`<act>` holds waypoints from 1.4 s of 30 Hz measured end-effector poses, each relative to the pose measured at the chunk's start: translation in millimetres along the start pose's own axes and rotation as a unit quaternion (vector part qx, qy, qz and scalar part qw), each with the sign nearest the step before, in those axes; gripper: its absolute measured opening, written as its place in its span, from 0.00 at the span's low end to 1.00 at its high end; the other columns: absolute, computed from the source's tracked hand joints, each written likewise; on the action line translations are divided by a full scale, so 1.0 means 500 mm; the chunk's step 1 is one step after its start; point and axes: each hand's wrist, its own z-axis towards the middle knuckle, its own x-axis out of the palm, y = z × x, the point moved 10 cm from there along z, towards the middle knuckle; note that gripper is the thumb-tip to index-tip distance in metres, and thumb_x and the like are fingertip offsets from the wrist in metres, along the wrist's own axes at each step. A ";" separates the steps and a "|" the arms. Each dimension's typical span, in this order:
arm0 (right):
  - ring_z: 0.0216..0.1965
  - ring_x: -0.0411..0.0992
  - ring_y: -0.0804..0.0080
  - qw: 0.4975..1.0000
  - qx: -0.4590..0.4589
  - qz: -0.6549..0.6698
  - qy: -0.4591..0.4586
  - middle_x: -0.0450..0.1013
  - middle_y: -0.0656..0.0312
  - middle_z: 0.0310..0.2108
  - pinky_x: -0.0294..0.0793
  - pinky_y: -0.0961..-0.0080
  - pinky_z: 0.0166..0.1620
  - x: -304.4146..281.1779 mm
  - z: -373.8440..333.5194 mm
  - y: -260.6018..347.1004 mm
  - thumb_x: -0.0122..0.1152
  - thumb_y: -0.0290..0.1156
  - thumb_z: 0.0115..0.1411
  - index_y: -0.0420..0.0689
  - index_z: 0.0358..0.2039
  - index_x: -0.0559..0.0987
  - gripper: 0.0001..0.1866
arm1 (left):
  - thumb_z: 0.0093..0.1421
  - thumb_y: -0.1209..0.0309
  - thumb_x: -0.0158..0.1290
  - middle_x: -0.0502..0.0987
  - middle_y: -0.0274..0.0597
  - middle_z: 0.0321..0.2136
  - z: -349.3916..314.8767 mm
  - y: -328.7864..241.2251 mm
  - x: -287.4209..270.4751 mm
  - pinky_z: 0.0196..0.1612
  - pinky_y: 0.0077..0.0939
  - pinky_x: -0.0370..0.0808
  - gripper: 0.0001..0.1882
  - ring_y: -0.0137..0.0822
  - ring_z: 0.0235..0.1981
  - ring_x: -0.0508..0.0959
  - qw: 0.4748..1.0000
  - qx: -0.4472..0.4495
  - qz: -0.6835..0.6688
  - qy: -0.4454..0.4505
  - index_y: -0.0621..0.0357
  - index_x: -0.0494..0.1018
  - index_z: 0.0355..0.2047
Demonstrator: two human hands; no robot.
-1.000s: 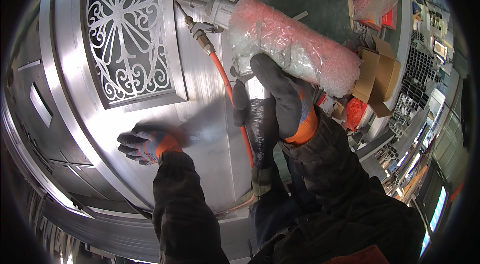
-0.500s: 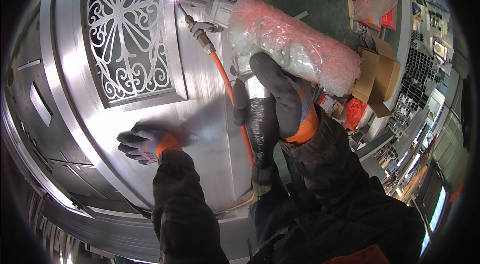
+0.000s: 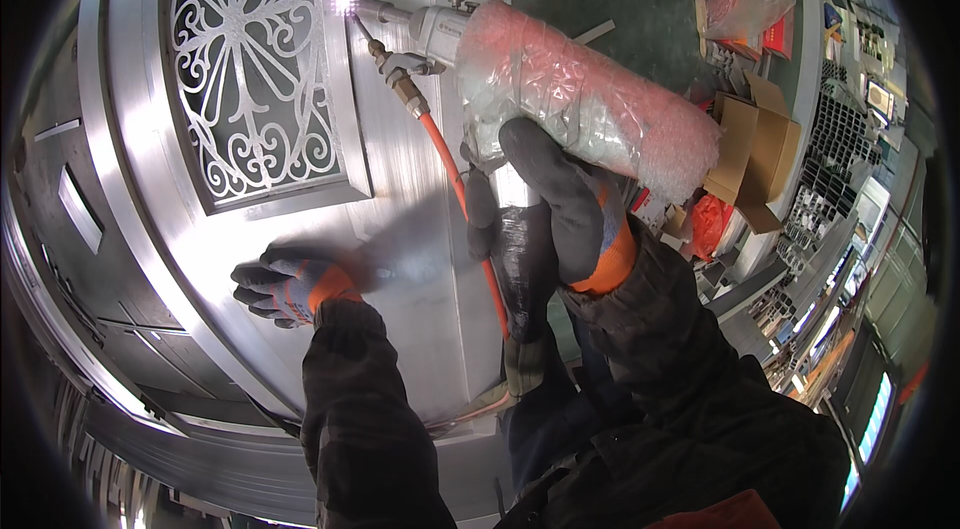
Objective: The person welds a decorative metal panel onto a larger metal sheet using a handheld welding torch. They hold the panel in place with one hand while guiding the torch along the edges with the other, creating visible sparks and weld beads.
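My right hand (image 3: 565, 199), in a black, grey and orange glove, is wrapped round the black-taped handle of a welding gun (image 3: 440, 34). Pink and clear bubble wrap (image 3: 590, 94) covers the gun's body. From its tip, a bright spark (image 3: 344, 2) burns on the metal door panel (image 3: 410, 229), close by the frame of an ornamental grille (image 3: 240, 24). A thin nozzle with a brass fitting (image 3: 402, 89) on an orange hose (image 3: 445, 154) also points at the spark. My left hand (image 3: 295, 287), gloved alike, rests on the panel with its fingers stretched out, holding nothing.
At the right stand an open cardboard box (image 3: 755, 149), a red plastic bag (image 3: 711, 227) and a clear plastic bag (image 3: 755, 4). Stacked square tubes (image 3: 825, 149) lie farther right. The orange hose runs down beside the gun's handle.
The gun's tip and the spark have shifted slightly toward me along the grille frame. Fewer sparks fly out. My left hand stays nearly where it was on the panel.
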 end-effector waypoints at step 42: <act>0.26 0.78 0.69 0.999 0.040 -0.021 0.014 0.77 0.53 0.28 0.80 0.72 0.32 0.000 -0.055 -0.045 0.41 0.36 0.74 0.35 0.49 0.73 0.18 | 0.69 0.36 0.31 0.49 0.48 0.74 0.010 0.014 -0.004 0.69 0.54 0.55 0.42 0.52 0.73 0.54 1.000 -0.007 -0.019 -0.015 0.44 0.46 0.75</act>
